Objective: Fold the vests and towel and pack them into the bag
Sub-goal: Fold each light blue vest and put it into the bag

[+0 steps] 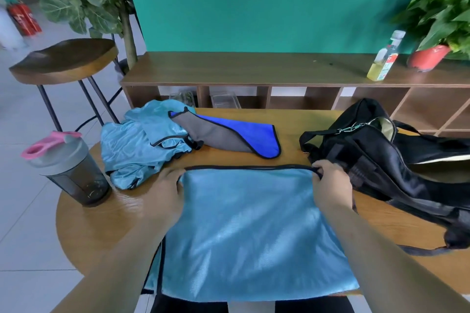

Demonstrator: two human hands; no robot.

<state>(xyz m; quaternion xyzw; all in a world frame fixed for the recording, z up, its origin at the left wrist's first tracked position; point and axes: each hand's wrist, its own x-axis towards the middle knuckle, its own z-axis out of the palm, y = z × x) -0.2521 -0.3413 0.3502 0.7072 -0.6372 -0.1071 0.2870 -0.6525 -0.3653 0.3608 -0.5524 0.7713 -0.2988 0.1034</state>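
A light blue vest [249,231] with black trim lies spread flat on the round wooden table [84,223] in front of me. My left hand [165,193] pinches its far left corner. My right hand [330,185] grips its far right corner at the black hem. A second light blue vest [134,145] lies crumpled at the back left. Partly over it rests a blue and grey towel [229,134] with black edging. The black bag [376,155] lies open on the right side of the table, next to my right hand.
A dark shaker bottle [68,170] with a pink and grey lid stands at the table's left edge. Behind the table runs a low wooden shelf [254,68] with a juice bottle [384,58] and a potted plant [437,33]. A wooden stool [66,61] stands at the left.
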